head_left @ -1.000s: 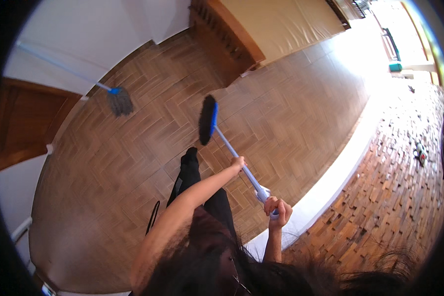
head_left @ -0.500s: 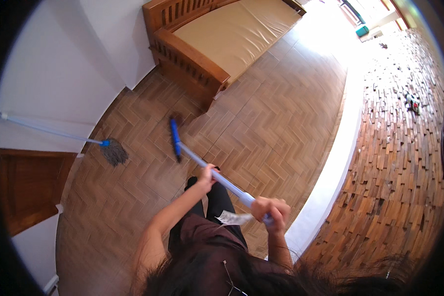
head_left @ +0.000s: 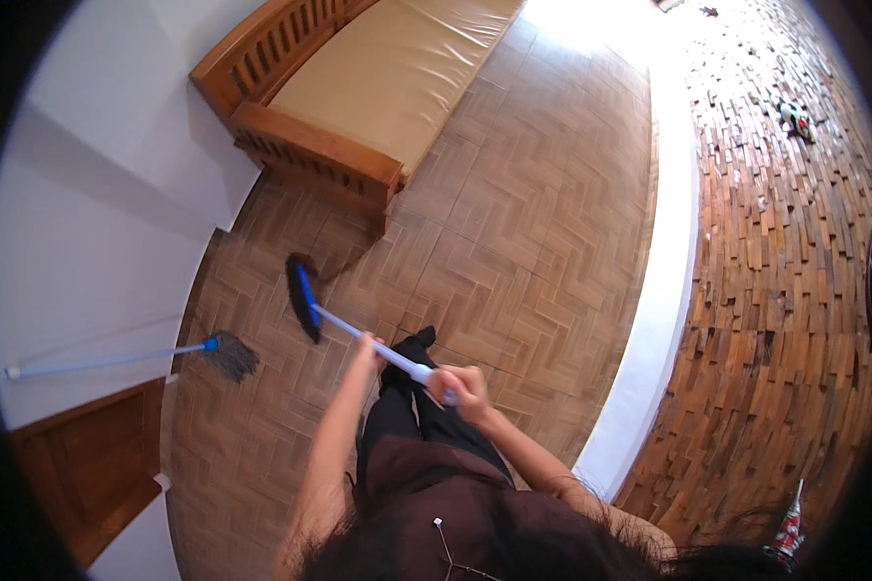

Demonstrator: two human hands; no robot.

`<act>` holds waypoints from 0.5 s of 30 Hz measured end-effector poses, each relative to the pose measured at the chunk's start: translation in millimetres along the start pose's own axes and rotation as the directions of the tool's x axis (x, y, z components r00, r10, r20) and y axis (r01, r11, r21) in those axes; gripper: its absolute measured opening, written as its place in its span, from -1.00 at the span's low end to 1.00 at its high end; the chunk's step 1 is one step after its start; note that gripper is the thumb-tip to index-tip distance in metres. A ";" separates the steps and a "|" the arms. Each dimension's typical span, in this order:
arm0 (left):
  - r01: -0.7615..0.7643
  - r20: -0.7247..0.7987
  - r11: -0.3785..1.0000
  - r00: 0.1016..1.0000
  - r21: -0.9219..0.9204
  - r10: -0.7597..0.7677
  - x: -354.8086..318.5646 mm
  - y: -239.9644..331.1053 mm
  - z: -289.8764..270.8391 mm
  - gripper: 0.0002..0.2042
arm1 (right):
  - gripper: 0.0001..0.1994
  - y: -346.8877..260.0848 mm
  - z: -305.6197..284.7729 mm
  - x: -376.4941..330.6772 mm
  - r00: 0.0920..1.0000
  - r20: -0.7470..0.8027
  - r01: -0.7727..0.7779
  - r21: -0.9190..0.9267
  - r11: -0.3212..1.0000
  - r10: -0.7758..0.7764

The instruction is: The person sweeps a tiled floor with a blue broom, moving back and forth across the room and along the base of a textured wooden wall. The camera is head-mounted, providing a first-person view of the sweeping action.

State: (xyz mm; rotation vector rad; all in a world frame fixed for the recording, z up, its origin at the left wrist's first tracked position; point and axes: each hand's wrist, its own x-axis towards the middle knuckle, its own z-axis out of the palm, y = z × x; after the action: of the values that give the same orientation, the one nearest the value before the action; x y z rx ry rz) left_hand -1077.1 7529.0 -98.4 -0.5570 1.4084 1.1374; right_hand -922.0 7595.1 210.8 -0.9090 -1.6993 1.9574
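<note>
A broom (head_left: 391, 358) with a pale blue handle and a blue head with dark bristles slants across the floor in front of me. Its head (head_left: 304, 296) is down at the tiles, left of centre, near the end of the wooden bench. Lower on the handle, my left hand (head_left: 366, 349) is closed around it. My right hand (head_left: 461, 390) grips the upper end, close to my body. Beside the bristles lies a dark smear or shadow on the tiles; I cannot tell which.
A wooden bench (head_left: 310, 145) with a tan cushion (head_left: 397, 77) stands ahead. On the left a grey mop (head_left: 229, 356) leans against the white wall (head_left: 87, 232), above a brown wooden door (head_left: 92, 465). To the right run a white ledge (head_left: 649, 358) and a wood-block wall (head_left: 746, 358).
The broom head has moved left and nearer to me, and both hands have shifted left with the handle. My view has turned, so the bench and mop sit differently.
</note>
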 end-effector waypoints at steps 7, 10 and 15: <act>0.162 0.187 0.934 0.955 0.319 -0.229 -31.7 -33.5 174.3 -0.80 | -0.68 -66.5 -91.8 -22.9 0.956 -0.272 0.107 -0.039 0.994 -0.113; 0.125 0.296 0.888 0.914 0.442 -0.276 -43.1 -22.3 240.6 -0.81 | -0.71 -66.4 -114.2 -22.4 0.927 -0.356 0.067 -0.143 0.987 -0.115; 0.194 0.357 0.925 0.881 0.327 -0.311 -30.4 -8.2 308.1 -0.82 | -0.70 -77.8 -150.7 4.2 0.880 -0.383 0.241 -0.154 0.958 -0.282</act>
State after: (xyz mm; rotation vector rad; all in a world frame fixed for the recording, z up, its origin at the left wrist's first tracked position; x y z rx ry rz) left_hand -918.3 7784.3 -23.9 -0.2695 1.0728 0.7640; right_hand -830.1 7721.1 277.7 -0.9783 -1.5912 1.4033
